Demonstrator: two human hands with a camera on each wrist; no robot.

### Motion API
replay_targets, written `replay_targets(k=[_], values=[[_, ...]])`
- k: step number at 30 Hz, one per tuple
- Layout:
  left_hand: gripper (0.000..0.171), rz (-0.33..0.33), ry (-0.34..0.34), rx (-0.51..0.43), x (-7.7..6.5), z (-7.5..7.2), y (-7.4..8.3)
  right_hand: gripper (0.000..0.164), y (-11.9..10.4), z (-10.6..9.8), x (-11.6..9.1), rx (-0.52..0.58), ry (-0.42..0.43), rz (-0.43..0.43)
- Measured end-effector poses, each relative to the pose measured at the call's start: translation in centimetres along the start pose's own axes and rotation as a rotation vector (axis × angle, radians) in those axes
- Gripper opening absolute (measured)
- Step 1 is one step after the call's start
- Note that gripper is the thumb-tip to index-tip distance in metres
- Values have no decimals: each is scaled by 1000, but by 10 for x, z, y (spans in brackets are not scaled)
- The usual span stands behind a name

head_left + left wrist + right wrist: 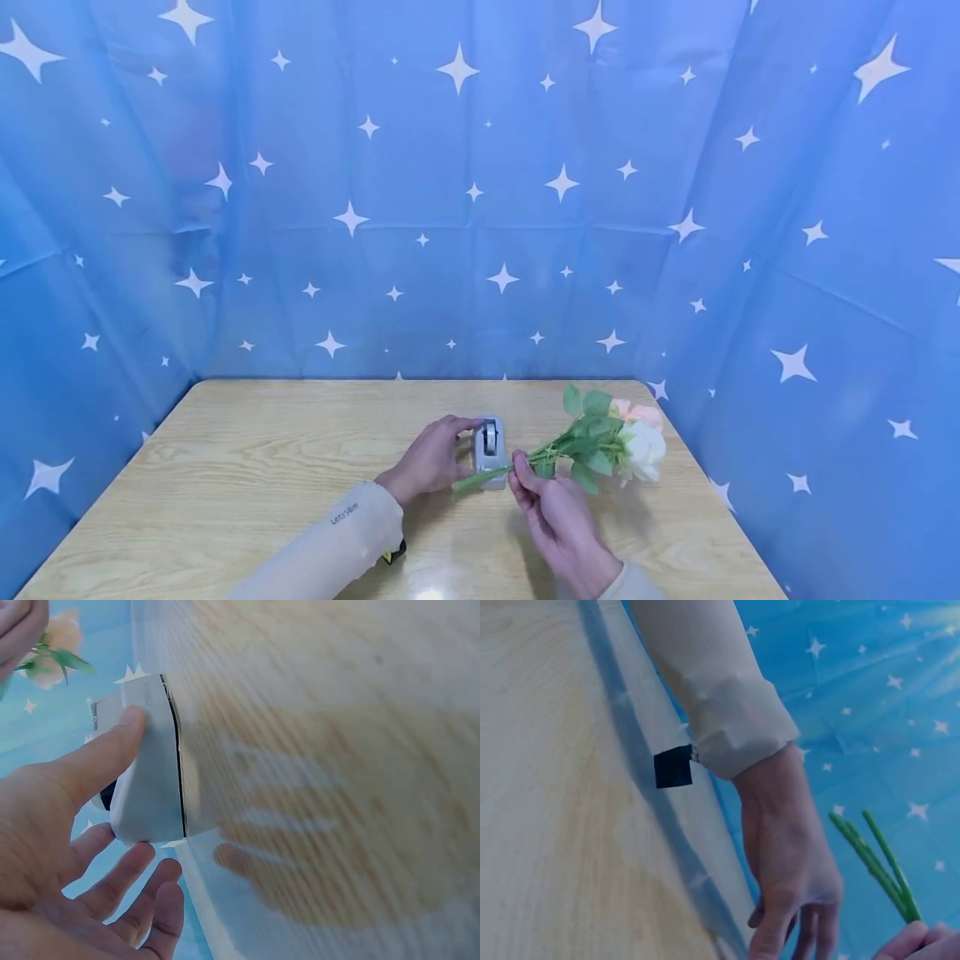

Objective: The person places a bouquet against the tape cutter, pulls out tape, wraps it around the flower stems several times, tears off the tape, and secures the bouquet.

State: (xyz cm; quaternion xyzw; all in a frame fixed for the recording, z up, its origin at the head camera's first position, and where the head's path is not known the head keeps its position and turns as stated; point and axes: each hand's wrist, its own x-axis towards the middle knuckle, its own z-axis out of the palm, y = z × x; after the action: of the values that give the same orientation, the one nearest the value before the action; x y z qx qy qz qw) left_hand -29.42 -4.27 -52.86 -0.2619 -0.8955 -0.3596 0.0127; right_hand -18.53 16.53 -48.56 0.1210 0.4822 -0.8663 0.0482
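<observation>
A light grey tape dispenser [480,458] with a roll of tape in it stands on the wooden table. My left hand [431,458] grips it from the left. In the left wrist view the thumb lies along the dispenser's side [150,780] and the fingers bend around its lower end. My right hand [558,512] pinches the green stems of a bunch of flowers [642,450], white and pale pink with green leaves. The blooms point right, and the stem ends [468,482] cross in front of the dispenser. In the right wrist view the stems [881,866] rise from the fingers.
A small black and yellow object [393,552] lies by the left sleeve [337,533], partly hidden by it. The wooden table [262,442] reaches back to a blue curtain [420,275] with white stars, which hangs along the back and both sides.
</observation>
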Motion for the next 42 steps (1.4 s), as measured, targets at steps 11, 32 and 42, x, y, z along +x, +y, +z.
replay_targets(k=[11, 32, 42], values=[[91, -23, -9, -21, -7, -5, 3, 25, 1, -4, -5, -37, 9, 1], [36, -25, -287, -435, -39, -48, 39, 29, -1, 0, 0, -72, 2, -1], [34, -175, -382, -729, -45, -46, 48, 32, 2, 2, 0, -87, -7, 8]])
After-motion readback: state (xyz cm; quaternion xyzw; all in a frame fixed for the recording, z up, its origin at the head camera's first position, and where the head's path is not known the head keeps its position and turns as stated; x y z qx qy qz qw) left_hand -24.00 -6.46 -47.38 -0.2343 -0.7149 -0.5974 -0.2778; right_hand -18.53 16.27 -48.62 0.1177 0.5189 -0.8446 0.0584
